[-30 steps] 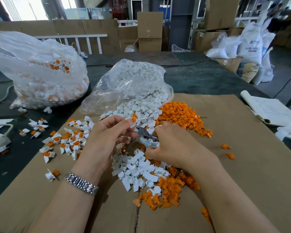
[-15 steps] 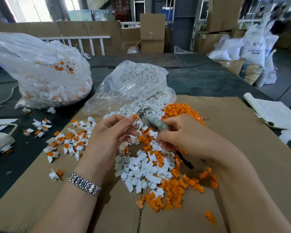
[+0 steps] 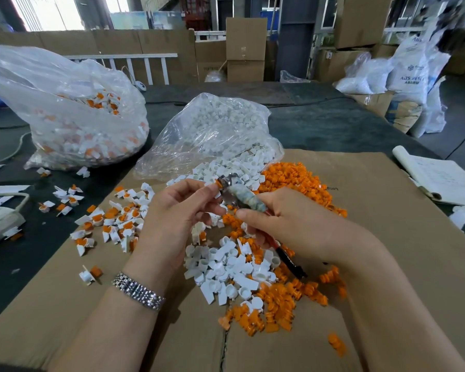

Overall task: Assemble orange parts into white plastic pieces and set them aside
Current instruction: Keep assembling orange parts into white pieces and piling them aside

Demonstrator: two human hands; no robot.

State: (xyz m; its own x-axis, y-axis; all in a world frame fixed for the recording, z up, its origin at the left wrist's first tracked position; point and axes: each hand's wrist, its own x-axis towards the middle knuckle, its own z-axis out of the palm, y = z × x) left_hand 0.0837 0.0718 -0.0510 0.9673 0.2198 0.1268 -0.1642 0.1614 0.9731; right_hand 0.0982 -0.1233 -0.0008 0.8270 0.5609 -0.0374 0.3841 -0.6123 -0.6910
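My right hand (image 3: pixel 287 224) grips a pliers-like tool (image 3: pixel 239 196) with wrapped handles, its metal head raised over the pile. My left hand (image 3: pixel 177 210) pinches a small white piece with an orange part (image 3: pixel 214 185) right at the tool's head. Loose white plastic pieces (image 3: pixel 226 267) lie below my hands on the cardboard sheet (image 3: pixel 387 251). Orange parts lie in heaps to the right (image 3: pixel 293 181) and in front (image 3: pixel 274 310). Finished white-and-orange pieces (image 3: pixel 113 224) are spread to the left.
A clear bag of white pieces (image 3: pixel 215 130) lies open behind the pile. A bigger clear bag of assembled pieces (image 3: pixel 73 114) sits at the back left. A notebook (image 3: pixel 440 178) lies at the right edge. Cardboard boxes and sacks stand behind the dark table.
My right hand has lifted the tool from the pile and tilted its head up toward my left hand. My left hand rose slightly, bringing its piece to the tool's head.
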